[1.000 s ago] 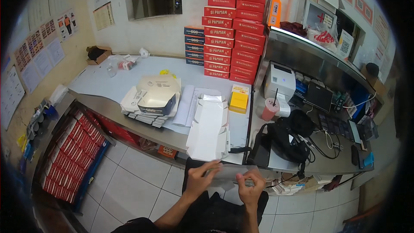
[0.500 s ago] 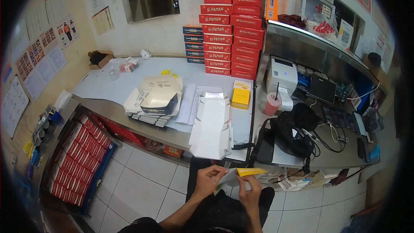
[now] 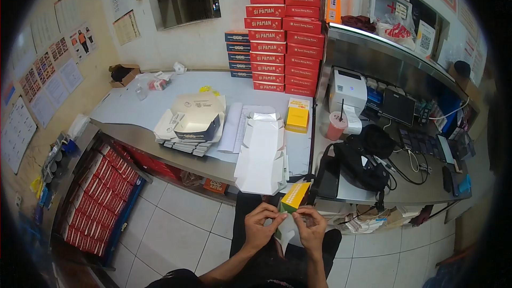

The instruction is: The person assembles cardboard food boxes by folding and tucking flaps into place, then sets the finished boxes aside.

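Above my lap, both hands pinch a small yellow and green carton (image 3: 295, 194) with a white inside, partly folded. My left hand (image 3: 261, 225) is closed on its near left edge, thumb against finger. On the opposite side my right hand (image 3: 311, 228) pinches the near flaps close to the left fingertips. The carton's yellow panel tilts up and away from me. Just beyond it lie flat white carton blanks (image 3: 260, 160) in a pile at the table's front edge. Behind these, at the right, is a yellow box (image 3: 297, 120).
An open dark blue box (image 3: 197, 129) sits on folded cartons at the left. Red boxes (image 3: 303, 50) rise in tall stacks at the back. On the right counter are a pink drink cup (image 3: 336, 126), a white printer (image 3: 348, 92) and a black bag (image 3: 361, 168).
The carton has turned so its yellow panel stands up and a green side shows. My hands have come closer together, and my left fingers have moved onto its near edge.
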Demonstrator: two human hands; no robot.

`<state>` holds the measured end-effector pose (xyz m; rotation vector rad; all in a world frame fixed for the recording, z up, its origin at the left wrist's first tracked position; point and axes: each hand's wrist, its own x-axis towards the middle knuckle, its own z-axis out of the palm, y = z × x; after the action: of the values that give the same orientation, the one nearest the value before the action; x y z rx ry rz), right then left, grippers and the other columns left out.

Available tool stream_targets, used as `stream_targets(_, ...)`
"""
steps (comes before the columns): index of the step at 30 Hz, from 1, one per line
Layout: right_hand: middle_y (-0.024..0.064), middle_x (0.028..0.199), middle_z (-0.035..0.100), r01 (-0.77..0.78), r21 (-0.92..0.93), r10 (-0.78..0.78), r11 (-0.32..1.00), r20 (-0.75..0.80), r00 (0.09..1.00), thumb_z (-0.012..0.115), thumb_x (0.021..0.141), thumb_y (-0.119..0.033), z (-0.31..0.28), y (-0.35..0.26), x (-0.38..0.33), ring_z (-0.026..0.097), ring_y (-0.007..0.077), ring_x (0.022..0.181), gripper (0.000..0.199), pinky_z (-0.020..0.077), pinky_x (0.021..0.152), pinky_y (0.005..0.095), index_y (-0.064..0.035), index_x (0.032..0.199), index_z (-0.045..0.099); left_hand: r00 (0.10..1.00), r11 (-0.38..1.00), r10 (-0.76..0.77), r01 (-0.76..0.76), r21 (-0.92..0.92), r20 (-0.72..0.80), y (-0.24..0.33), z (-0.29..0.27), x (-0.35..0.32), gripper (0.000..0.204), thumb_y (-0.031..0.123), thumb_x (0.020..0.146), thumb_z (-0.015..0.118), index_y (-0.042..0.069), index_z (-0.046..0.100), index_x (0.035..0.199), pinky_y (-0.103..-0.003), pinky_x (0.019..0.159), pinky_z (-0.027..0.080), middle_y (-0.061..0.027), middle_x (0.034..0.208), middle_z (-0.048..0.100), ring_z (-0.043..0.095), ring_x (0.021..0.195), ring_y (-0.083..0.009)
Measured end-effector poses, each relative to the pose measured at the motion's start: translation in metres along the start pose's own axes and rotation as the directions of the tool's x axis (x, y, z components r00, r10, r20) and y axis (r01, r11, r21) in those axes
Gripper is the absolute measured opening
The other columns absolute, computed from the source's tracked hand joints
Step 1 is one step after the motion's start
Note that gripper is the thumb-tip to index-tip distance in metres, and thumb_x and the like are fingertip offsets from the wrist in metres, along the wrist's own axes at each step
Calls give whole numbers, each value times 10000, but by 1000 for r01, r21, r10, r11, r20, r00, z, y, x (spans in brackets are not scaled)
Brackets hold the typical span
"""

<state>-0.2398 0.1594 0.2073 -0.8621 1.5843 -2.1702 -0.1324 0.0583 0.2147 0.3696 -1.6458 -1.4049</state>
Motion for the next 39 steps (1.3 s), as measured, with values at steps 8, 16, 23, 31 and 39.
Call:
stream_targets(8, 98, 887, 702, 2, -107, -15, 994, -126, 992, 736, 749, 106, 18, 2, -7, 669, 151, 821, 164, 530, 761, 275, 27, 872, 661, 992, 964, 80, -101, 245, 93, 11, -9, 3, 112, -25, 768, 787, -23, 676, 753, -283, 624, 477, -90, 741, 651, 616, 695, -149)
stream_targets(16, 112, 772, 697, 329, -342, -383, 880, -101, 918, 745, 669, 70, 19, -1, -3, 685, 168, 709, 168, 531, 671, 271, 18, 724, 595, 994, 976, 54, -73, 203, 100, 5, -16, 3, 85, -4, 794, 772, -20, 690, 779, -273, 609, 471, -94, 749, 655, 619, 672, -153)
stream_targets(23, 114, 768, 692, 261, -424, -326, 867, -88, 941, 746, 629, 43, 14, 11, -11, 689, 188, 696, 173, 532, 658, 282, 28, 728, 606, 1000, 975, -6, 0, 224, 28, 8, -11, 2, 61, -2, 816, 756, -17, 702, 794, -264, 580, 436, -80, 746, 655, 586, 647, -134)
stream_targets(31, 140, 827, 687, 288, -367, -318, 884, -25, 948, 752, 635, 50, 12, 21, -6, 690, 226, 785, 177, 532, 709, 317, 28, 738, 610, 999, 972, -26, 16, 234, 41, 5, -10, 4, 55, 19, 827, 756, -13, 713, 815, -254, 583, 431, -72, 746, 650, 573, 653, -117)
stream_targets(39, 150, 874, 696, 216, -188, -252, 958, -194, 948, 789, 716, 31, 28, 35, -17, 683, 229, 826, 175, 531, 762, 329, 35, 807, 640, 999, 981, -26, 20, 194, 29, 3, 2, 3, 52, 14, 830, 746, -18, 705, 823, -261, 584, 438, -74, 738, 638, 572, 650, -128)
